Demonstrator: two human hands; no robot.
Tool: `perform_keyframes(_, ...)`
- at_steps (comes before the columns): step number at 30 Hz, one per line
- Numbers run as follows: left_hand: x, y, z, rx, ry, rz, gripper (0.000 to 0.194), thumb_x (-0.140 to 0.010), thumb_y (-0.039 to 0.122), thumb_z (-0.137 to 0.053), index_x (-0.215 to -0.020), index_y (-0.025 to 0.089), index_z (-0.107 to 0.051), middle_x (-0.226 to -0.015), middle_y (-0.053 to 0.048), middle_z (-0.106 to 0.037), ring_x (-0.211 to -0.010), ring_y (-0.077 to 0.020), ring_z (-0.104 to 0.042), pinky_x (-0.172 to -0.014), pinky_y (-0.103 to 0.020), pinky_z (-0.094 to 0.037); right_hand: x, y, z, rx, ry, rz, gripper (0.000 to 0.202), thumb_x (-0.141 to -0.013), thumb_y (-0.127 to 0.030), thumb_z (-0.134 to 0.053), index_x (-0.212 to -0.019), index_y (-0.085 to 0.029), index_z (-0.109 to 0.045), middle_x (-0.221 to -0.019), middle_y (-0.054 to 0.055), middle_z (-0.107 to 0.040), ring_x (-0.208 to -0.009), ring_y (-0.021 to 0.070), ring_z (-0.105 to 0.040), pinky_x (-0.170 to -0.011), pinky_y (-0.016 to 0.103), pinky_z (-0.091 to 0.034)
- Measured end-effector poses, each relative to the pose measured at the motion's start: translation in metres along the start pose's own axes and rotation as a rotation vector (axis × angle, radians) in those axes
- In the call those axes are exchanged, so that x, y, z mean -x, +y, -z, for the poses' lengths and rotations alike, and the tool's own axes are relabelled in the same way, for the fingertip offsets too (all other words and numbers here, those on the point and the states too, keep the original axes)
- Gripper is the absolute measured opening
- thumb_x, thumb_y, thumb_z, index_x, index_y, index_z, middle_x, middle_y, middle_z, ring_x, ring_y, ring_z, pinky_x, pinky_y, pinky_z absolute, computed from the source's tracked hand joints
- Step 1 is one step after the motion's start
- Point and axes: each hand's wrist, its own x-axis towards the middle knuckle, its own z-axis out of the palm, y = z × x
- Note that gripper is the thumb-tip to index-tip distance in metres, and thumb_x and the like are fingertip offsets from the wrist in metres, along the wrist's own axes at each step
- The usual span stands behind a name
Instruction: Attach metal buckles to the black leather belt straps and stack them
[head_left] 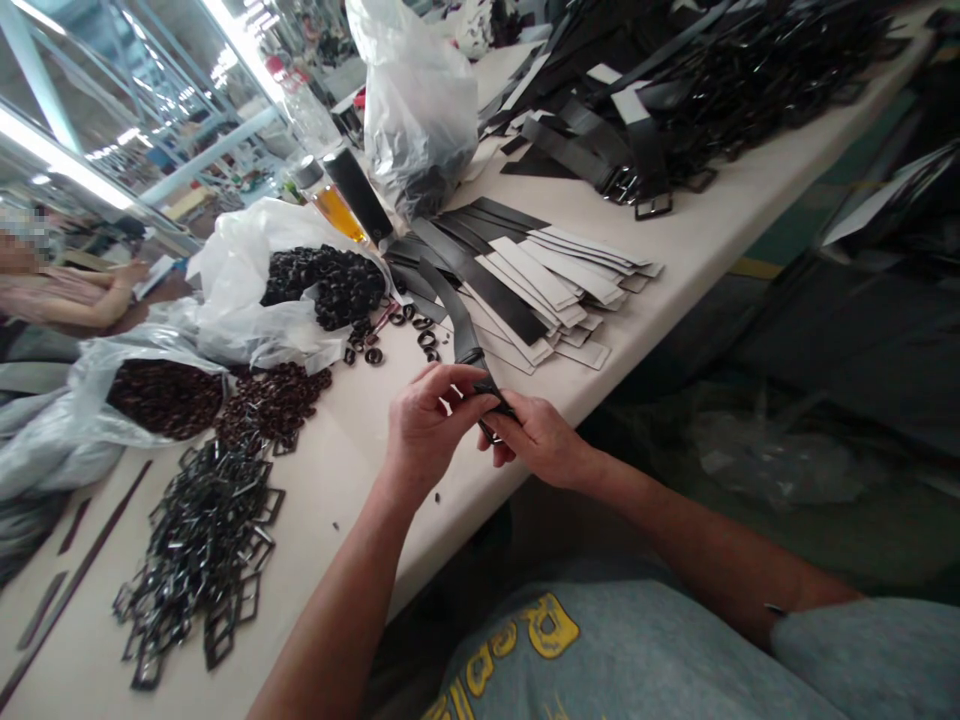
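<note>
Between my two hands, over the table's front edge, is a black belt strap (454, 305) with a dark loop (470, 356) around it. My left hand (435, 420) pinches the strap just below the loop, thumb and index finger together. My right hand (544, 438) grips the strap's near end, where a dark metal buckle (489, 432) partly shows beneath the fingers. Fingers hide most of the buckle and the strap end. Beyond my hands lie stacked black straps with white ends (532, 275). Several loose black loops (427, 338) lie to the left of the strap.
A heap of metal buckles (202, 540) covers the table's left. Behind it are bags of brown pieces (165, 398) and black loops (322, 285). Bottles (334, 205) and a white plastic bag (420, 100) stand farther back. Buckled straps (637, 150) pile up at right. Another person (67, 290) sits far left.
</note>
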Motion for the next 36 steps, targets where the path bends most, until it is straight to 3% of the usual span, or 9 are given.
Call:
perform_keyframes(3, 0.000, -0.003, -0.002, -0.040, 0.019, 0.026, 0.015, -0.072, 0.028, -0.082, -0.085, 0.022, -0.077, -0.075, 0.003, -0.064, -0.055, -0.0073, -0.054, -0.051, -0.019, -0.044, 0.001, 0.000, 0.001, -0.036, -0.002, 0.007, 0.032, -0.098, -0.049, -0.048, -0.094, -0.018, -0.054, -0.075, 0.001, -0.066, -0.052, 0.0105, -0.062, -0.049, 0.021, -0.048)
perform_keyframes(6, 0.004, -0.004, -0.004, -0.018, -0.048, 0.108, 0.013, -0.076, 0.032, -0.079, -0.083, 0.021, -0.079, -0.072, 0.001, -0.066, -0.053, -0.0072, -0.053, -0.050, -0.020, -0.043, 0.001, 0.000, -0.001, -0.031, 0.027, 0.018, 0.034, -0.098, -0.050, -0.048, -0.097, -0.017, -0.055, -0.073, 0.000, -0.065, -0.051, 0.0106, -0.062, -0.048, 0.022, -0.049)
perform_keyframes(10, 0.008, -0.006, -0.002, 0.172, -0.072, 0.205, 0.017, -0.075, 0.032, -0.078, -0.088, 0.020, -0.080, -0.070, 0.000, -0.068, -0.051, -0.0085, -0.056, -0.049, -0.021, -0.045, -0.001, -0.001, -0.001, -0.045, 0.075, 0.012, 0.032, -0.096, -0.048, -0.050, -0.097, -0.017, -0.055, -0.072, 0.001, -0.065, -0.050, 0.0110, -0.062, -0.047, 0.022, -0.049)
perform_keyframes(16, 0.000, -0.014, 0.004, 0.356, 0.098, 0.354, 0.026, -0.070, 0.036, -0.082, -0.088, 0.017, -0.080, -0.059, 0.001, -0.066, -0.050, -0.0086, -0.056, -0.048, -0.019, -0.045, -0.001, 0.000, -0.001, -0.065, 0.103, -0.017, 0.028, -0.096, -0.044, -0.050, -0.089, -0.017, -0.054, -0.072, 0.002, -0.068, -0.049, 0.0111, -0.062, -0.047, 0.022, -0.049)
perform_keyframes(23, 0.001, -0.012, -0.007, 0.320, 0.056, 0.283, 0.026, -0.076, 0.037, -0.078, -0.094, 0.018, -0.081, -0.068, -0.001, -0.071, -0.057, -0.0098, -0.058, -0.055, -0.021, -0.050, 0.000, -0.005, -0.007, 0.025, 0.168, 0.008, 0.023, -0.095, -0.039, -0.049, -0.092, -0.017, -0.055, -0.072, 0.002, -0.067, -0.050, 0.0111, -0.063, -0.047, 0.021, -0.049)
perform_keyframes(29, 0.012, -0.007, 0.000, 0.222, -0.037, 0.171, 0.028, -0.091, 0.038, -0.065, -0.110, 0.023, -0.079, -0.098, -0.005, -0.076, -0.071, -0.0120, -0.065, -0.069, -0.024, -0.055, -0.004, -0.005, -0.008, 0.021, 0.206, -0.030, 0.024, -0.095, -0.040, -0.048, -0.091, -0.017, -0.054, -0.071, 0.002, -0.068, -0.048, 0.0116, -0.063, -0.047, 0.022, -0.049)
perform_keyframes(32, 0.013, -0.007, 0.003, 0.330, -0.031, 0.220, 0.023, -0.085, 0.038, -0.072, -0.102, 0.025, -0.081, -0.097, -0.004, -0.077, -0.070, -0.0117, -0.064, -0.066, -0.023, -0.054, -0.003, -0.004, -0.008, 0.041, 0.189, -0.008, 0.022, -0.095, -0.038, -0.048, -0.090, -0.018, -0.054, -0.071, 0.001, -0.067, -0.049, 0.0112, -0.062, -0.048, 0.022, -0.049)
perform_keyframes(36, 0.009, -0.010, 0.002, 0.551, 0.028, 0.370, 0.022, -0.065, 0.035, -0.088, -0.081, 0.022, -0.082, -0.077, -0.002, -0.074, -0.061, -0.0090, -0.056, -0.060, -0.021, -0.049, -0.002, -0.004, -0.008, 0.059, 0.163, 0.021, 0.021, -0.096, -0.038, -0.048, -0.090, -0.018, -0.054, -0.072, 0.001, -0.067, -0.052, 0.0111, -0.063, -0.051, 0.023, -0.050)
